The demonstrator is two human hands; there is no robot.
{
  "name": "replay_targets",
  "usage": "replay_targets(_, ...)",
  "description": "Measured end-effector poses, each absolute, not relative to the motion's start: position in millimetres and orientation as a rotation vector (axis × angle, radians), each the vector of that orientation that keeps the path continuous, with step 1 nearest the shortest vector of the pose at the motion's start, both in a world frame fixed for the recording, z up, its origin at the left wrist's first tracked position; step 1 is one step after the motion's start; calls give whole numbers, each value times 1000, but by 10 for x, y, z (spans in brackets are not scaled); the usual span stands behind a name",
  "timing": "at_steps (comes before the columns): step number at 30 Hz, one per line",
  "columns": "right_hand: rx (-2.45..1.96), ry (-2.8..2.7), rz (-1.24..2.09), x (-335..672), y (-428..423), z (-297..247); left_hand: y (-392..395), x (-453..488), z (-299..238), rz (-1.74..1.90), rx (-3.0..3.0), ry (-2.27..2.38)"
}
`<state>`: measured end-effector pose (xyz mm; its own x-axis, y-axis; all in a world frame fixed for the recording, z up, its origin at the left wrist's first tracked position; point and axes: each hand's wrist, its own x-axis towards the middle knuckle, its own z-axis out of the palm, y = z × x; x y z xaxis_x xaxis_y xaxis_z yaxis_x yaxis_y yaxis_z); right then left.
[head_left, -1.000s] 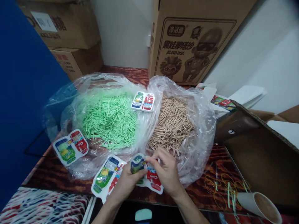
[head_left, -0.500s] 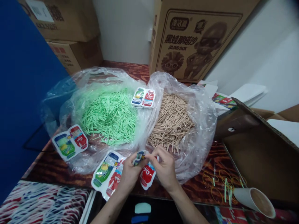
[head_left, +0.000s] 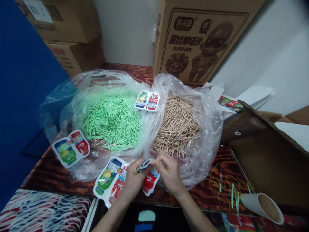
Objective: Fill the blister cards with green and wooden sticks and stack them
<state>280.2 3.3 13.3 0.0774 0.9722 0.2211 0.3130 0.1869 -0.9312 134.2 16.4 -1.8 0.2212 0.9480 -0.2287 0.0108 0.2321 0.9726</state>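
Near the table's front edge, a jar-shaped pouch with a red Cola half (head_left: 151, 182) is held between my two hands. My left hand (head_left: 135, 178) is closed around its left side. The fingers of my right hand (head_left: 168, 169) pinch its upper edge, beside the blue-and-white top. Much of the pouch is hidden by my fingers. Under my left wrist lies a larger printed pouch (head_left: 107, 178), green and red. Beyond my hands, clear plastic bags hold a pile of green sticks (head_left: 113, 120) and a pile of brown sticks (head_left: 180, 124).
One pouch (head_left: 70, 148) lies at the left, and a smaller one (head_left: 147, 100) rests between the piles. A tipped paper cup (head_left: 262, 207) and rubber bands (head_left: 218, 187) are at the right. Cardboard boxes (head_left: 205, 45) stand behind; an open carton (head_left: 270, 167) sits right.
The pouch's upper edge has turned between my fingers and now looks flatter, with its blue-and-white part showing. Both hands stay almost in place. The whole view has shifted slightly.
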Motion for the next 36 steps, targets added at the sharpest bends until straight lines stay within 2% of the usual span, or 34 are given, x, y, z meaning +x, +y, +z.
replay_targets(3,-1344,-1248,1035,2943,170,80,197,1262,-27,872,1087,1161)
replay_targets(6,-1504,-1010,1085,3004,421,-36,296,1233,-9,841,1000,1110)
replay_targets(11,-1376,-1224,1308,2960,769,-128,485,1306,-13,750,881,929)
replay_targets(13,-1428,-1412,1139,3014,829,-99,518,1318,-49,763,816,936)
replay_targets(18,-1821,-2067,56,3226,930,-34,519,1286,-109,784,673,978)
replay_targets(21,-1898,-2392,-265,3204,1004,-57,510,1274,-107,796,637,959)
replay_targets(28,-1772,-2607,-432,3099,1083,-124,468,1259,-118,808,658,949)
replay_targets(32,-1677,-2708,-411,3159,1122,-67,446,1260,-103,797,612,940)
replay_targets(36,-1768,-2749,-355,3272,1134,129,431,1246,-69,799,591,934)
